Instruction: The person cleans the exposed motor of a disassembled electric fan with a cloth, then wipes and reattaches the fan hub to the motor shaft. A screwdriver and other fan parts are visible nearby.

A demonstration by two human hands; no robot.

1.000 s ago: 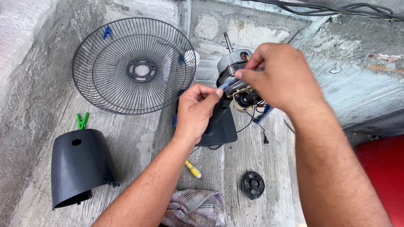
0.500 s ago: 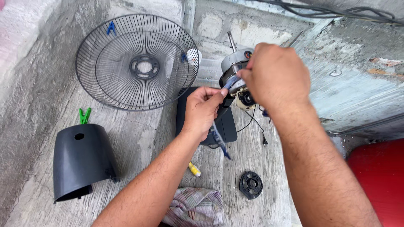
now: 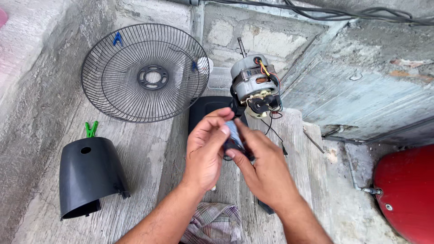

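Hands meet at centre: left hand [image 3: 205, 153] and right hand [image 3: 262, 169] each pinch a small dark part [image 3: 233, 141], blurred, above the concrete ledge [image 3: 149, 149]. Just beyond stands the bare fan motor [image 3: 254, 85] with coloured wires. Wire fan guard [image 3: 145, 72] leans left; black motor cover [image 3: 88, 174] and green clip [image 3: 91, 129] lie near; checked cloth [image 3: 216, 223] sits below, red tank [image 3: 404, 192] right.

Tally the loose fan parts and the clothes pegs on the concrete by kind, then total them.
Wire fan guard: 1
Black motor cover: 1
Bare fan motor: 1
Green clothes peg: 1
Blue clothes peg: 1
Total: 5
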